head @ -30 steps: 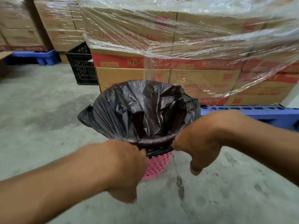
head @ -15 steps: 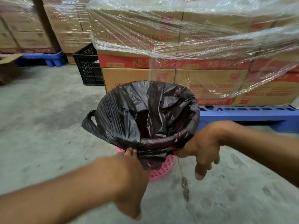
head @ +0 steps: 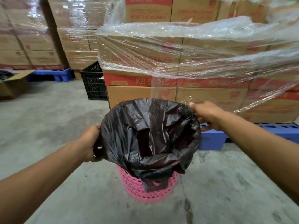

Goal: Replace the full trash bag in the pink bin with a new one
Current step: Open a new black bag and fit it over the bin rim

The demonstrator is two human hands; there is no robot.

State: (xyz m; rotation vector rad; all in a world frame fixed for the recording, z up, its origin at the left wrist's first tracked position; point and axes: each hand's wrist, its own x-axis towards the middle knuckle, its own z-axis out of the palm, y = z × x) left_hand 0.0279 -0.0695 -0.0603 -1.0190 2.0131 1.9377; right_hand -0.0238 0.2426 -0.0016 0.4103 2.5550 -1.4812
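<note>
A black trash bag [head: 150, 136] lines the pink lattice bin [head: 137, 189] standing on the concrete floor, its mouth spread wide and folded over the rim. My left hand [head: 90, 143] grips the bag's left edge beside its loop handle. At the far right edge of the bag, my right hand [head: 205, 113] pinches the plastic. The bag's near edge hangs down over the front of the bin. What lies inside the bag is dark and hard to make out.
Stretch-wrapped cardboard boxes [head: 178, 62] on a blue pallet [head: 242, 135] stand right behind the bin. A black crate [head: 94, 83] sits to their left, and an open carton [head: 13, 84] lies at far left. Bare concrete floor [head: 48, 110] stretches left and toward me.
Both hands left the bag's near edge and moved apart to its left and right sides. The bag mouth is now spread wider, and the view has tilted up.
</note>
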